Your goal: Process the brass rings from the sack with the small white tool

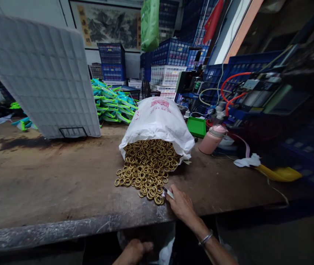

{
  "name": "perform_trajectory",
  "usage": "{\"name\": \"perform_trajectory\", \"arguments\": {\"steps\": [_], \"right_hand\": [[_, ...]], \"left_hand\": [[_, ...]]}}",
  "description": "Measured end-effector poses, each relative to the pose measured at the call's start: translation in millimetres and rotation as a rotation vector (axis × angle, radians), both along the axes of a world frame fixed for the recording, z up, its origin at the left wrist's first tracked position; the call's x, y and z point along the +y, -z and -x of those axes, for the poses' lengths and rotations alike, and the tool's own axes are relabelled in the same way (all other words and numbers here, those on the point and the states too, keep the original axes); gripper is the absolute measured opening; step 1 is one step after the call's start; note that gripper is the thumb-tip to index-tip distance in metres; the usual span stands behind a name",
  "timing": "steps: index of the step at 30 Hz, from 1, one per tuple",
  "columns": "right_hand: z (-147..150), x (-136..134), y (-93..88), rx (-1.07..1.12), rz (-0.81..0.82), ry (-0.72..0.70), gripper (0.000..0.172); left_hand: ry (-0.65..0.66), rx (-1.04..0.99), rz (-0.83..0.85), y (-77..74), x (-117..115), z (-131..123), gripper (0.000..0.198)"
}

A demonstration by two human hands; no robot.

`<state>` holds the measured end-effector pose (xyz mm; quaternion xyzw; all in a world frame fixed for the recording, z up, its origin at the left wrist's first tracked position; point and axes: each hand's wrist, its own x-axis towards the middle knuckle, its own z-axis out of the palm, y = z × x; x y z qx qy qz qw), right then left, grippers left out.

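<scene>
from the head camera we see our right hand (181,205) at the near fringe of the brass rings (146,167), fingers pinched around a small pen-like tool (169,193) whose tip meets the nearest rings. we judge it best to work from that loose fringe, ring by ring, so the heap keeps off the workbench (49,184) edge. our left hand (133,251) hangs below the bench, fingers curled; whether it grips anything we cannot tell. the rings are dull gold, all alike, spilling mid-bench from a white sack (159,117) lying on its side.
</scene>
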<state>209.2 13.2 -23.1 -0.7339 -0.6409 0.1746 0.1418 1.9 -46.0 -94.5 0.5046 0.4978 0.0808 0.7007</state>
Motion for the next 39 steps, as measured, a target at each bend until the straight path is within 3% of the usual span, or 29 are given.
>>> {"name": "perform_trajectory", "arguments": {"steps": [4,6,8,10,12,17,21,24,26,31,39], "right_hand": [[9.7,-6.5,-5.5,0.287,-0.137,-0.054,0.023],[22.9,-12.2,-14.7,0.423,-0.161,-0.127,0.027],[38.1,-18.1,-24.0,0.507,-0.154,-0.191,0.026],[51.8,-23.4,-29.6,0.552,-0.155,-0.265,0.021],[62.0,-27.4,-30.5,0.566,-0.155,-0.316,0.017],[72.1,-31.5,-25.8,0.545,-0.123,-0.338,0.014],[74.2,-29.5,-25.2,0.599,-0.059,-0.301,0.023],[75.7,-26.5,-24.1,0.652,-0.002,-0.265,0.027],[76.6,-24.7,-23.3,0.671,0.014,-0.239,0.026],[77.7,-22.8,-23.4,0.695,0.019,-0.218,0.023],[76.2,-20.1,-22.8,0.799,0.078,-0.167,0.025]], "left_hand": [[-0.003,-0.182,-0.129,-37.1,-12.4,0.2,0.027],[-0.103,-0.256,-0.214,-57.9,-15.0,-1.4,0.025],[-0.28,-0.29,-0.194,-74.2,-12.6,-4.0,0.03],[-0.474,-0.257,-0.203,-84.3,-6.1,-6.3,0.033],[-0.564,-0.223,-0.222,-89.7,1.8,-7.2,0.035],[-0.569,-0.233,-0.388,-92.4,13.2,-3.0,0.027],[-0.538,-0.157,-0.653,-87.7,14.7,1.2,0.02],[-0.506,-0.105,-0.746,-86.7,15.9,3.0,0.018],[-0.518,-0.142,-0.651,-88.3,17.0,3.4,0.019],[-0.514,-0.342,-0.193,-88.7,18.1,4.0,0.031],[-0.592,-0.553,-0.093,-83.5,15.9,1.5,0.028]]}}
